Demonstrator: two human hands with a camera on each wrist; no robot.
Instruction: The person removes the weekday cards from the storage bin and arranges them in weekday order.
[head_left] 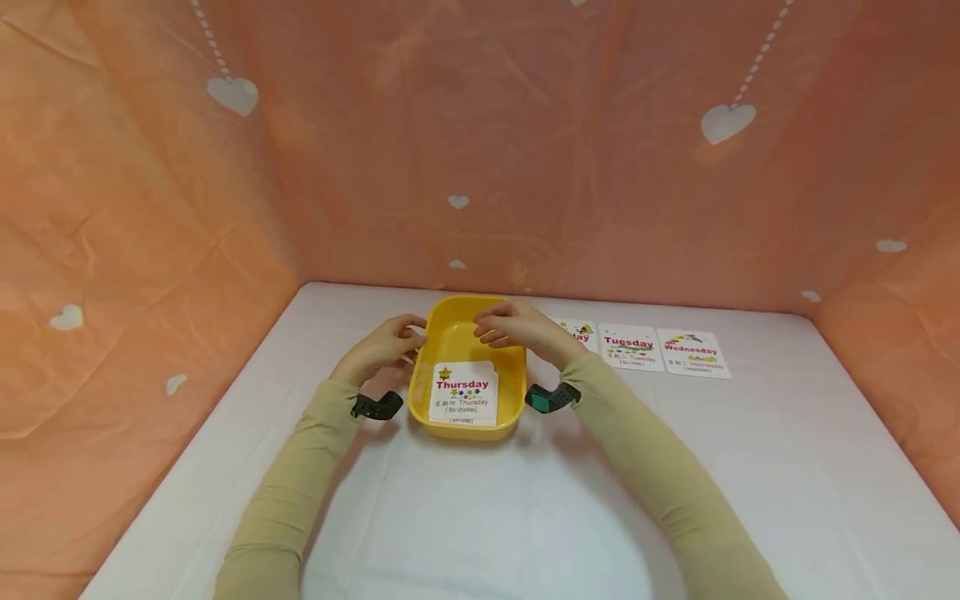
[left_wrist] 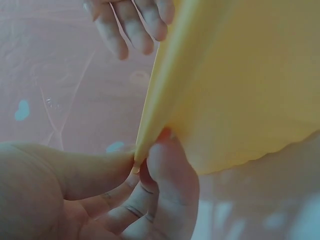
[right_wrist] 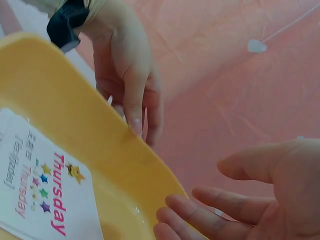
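My left hand [head_left: 381,347] pinches the left rim of a yellow plastic tray [head_left: 465,432] between thumb and fingers. The left wrist view shows this grip closely, with the thumb [left_wrist: 95,172] on one side of the rim. Above the tray's far right part hovers my right hand [head_left: 531,332], its fingers loosely extended and holding nothing. A white card [head_left: 462,390] printed "Thursday" with a star picture lies in the near end of the tray. Another card's edge peeks out beneath it.
To the right of the tray lie a "Tuesday" card [head_left: 632,348], a "Wednesday" card [head_left: 693,353], and a card [head_left: 583,333] partly hidden by my right hand. The white-covered table [head_left: 480,517] is bordered by orange cloth walls [head_left: 375,167] with white hearts.
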